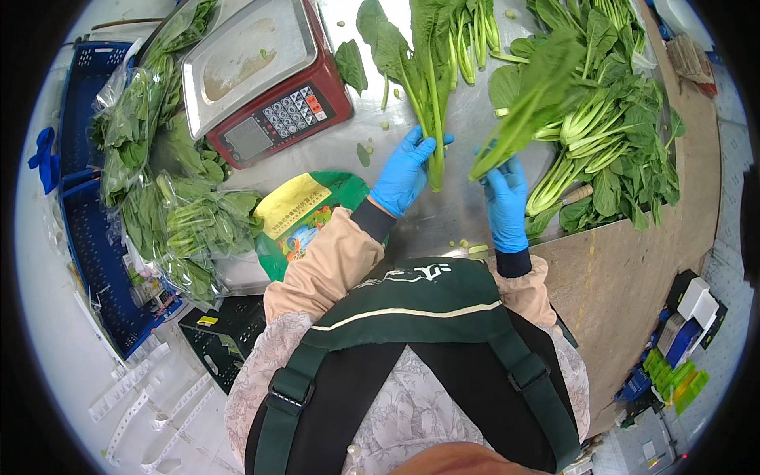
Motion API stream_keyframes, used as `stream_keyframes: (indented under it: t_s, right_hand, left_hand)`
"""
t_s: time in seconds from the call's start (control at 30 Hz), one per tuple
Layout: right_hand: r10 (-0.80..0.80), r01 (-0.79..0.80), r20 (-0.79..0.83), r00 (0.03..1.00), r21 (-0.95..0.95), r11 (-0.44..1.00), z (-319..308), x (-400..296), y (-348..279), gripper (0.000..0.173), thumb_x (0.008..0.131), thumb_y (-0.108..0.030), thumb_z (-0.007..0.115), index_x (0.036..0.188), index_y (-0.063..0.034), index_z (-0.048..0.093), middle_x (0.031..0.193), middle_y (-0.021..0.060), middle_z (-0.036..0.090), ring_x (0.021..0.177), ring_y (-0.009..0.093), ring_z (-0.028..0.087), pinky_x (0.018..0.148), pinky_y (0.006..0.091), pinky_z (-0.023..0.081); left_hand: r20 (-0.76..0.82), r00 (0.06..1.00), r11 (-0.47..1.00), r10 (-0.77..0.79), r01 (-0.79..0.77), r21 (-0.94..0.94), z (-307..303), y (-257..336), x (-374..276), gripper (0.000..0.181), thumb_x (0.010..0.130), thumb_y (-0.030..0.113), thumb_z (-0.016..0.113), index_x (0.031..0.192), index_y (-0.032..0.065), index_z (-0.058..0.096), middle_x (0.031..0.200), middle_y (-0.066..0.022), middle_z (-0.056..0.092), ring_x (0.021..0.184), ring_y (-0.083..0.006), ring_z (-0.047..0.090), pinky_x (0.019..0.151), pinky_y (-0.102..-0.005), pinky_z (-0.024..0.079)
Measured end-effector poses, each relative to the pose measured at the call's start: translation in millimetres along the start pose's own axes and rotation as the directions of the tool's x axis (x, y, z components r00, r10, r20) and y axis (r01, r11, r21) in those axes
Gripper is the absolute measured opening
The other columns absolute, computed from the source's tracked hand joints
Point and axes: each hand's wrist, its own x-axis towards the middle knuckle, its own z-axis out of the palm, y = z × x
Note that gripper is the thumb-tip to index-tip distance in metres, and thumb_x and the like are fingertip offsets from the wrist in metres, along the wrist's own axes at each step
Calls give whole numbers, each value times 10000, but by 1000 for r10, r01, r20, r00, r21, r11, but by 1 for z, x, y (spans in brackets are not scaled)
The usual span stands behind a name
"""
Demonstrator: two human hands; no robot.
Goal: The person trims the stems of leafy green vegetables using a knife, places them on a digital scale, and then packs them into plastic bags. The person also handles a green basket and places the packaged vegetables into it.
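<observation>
My left hand point(408, 169), in a blue glove, is closed around the stems of leafy greens point(436, 89) whose leaves point away from me. To its right, my right hand point(504, 199), also gloved, grips another leafy green point(528, 113) by its pale stem end. More greens point(599, 119) are heaped on the steel tabletop at the right, with a wooden handle point(577, 194) sticking out among them. A smaller group of stems point(472, 47) lies beyond my hands. Below my left forearm is a green and yellow printed bag point(297, 202).
A red digital scale point(279, 119) with a steel pan point(249, 59) stands at the upper left. Bagged greens point(202, 225) are piled along the left edge, beside blue plastic crates point(95, 237). A black crate point(222, 332) sits below the table; brown board point(629, 285) extends at the right.
</observation>
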Motion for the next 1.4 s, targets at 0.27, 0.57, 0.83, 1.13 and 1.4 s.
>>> stream_keyframes:
  t_s: [0.27,0.57,0.83,1.13,1.4]
  right_hand:
    - [-133,216,184,974,-575,789,40,53,11,395,836,-77,639,1219,-37,552,969,88,591,766,148,555,699,265,476]
    - [-293,132,143,945,-990,-57,95,208,31,648,752,-410,717,1210,-23,468,1010,212,583,910,362,600,732,444,505]
    - [170,-241,268,948,259,935,9,190,25,199,915,-165,560,1070,-45,597,918,71,622,802,189,595,723,357,484]
    - [371,-500,390,843,315,807,9,28,33,481,915,-117,597,1358,-81,414,1060,56,595,887,145,574,820,285,478]
    - [392,-549,428,815,350,759,-1,9,43,464,925,-136,588,1354,-87,418,1092,35,569,875,133,568,753,258,459]
  left_hand:
    - [-168,986,999,-3,-4,-39,-34,13,-10,443,875,110,637,1274,43,455,988,-46,578,873,-188,610,768,-345,531]
    - [-22,998,948,67,-70,-310,-33,42,-13,498,868,160,626,1317,52,441,922,-33,552,774,-180,573,710,-357,516]
    - [-167,984,969,56,-94,-229,-29,39,2,371,879,154,632,1213,51,507,818,-23,546,689,-143,564,663,-320,505]
    - [-151,986,985,-65,39,-170,-6,15,3,361,903,138,623,1235,55,507,1183,-104,614,1018,-187,605,794,-294,528]
    - [-120,986,991,-117,109,-71,-1,3,-12,330,895,152,638,1187,38,535,1080,-74,651,904,-147,618,753,-288,537]
